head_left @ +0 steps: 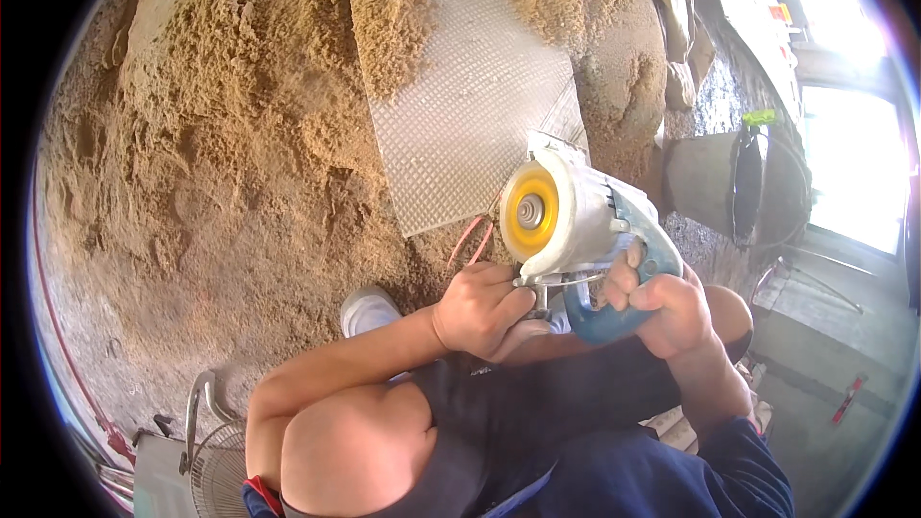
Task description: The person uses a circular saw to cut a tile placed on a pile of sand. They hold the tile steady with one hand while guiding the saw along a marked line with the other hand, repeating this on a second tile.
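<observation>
A handheld circular saw [614, 230] with a dusty white guard and a blue handle is tilted above my lap. Its round yellow disc [531, 211], with a metal hub at the centre, faces up and to the left. My right hand [667, 307] is wrapped round the blue loop handle. At the lower edge of the guard my left hand [484, 310] is closed by a small metal fitting [540, 299] of the saw. Its curled fingers hide what exactly they grip. A thin metal rod [576, 280] runs between the two hands.
A ridged pale tile [470, 105] lies beyond the saw, partly covered by damp sand [249, 86]. Two pink strips [472, 238] stick out by its near edge. To the right stands a grey bucket [715, 187]. A wire-grilled fan [221, 465] sits at lower left, and a red hose [72, 364] runs along the left.
</observation>
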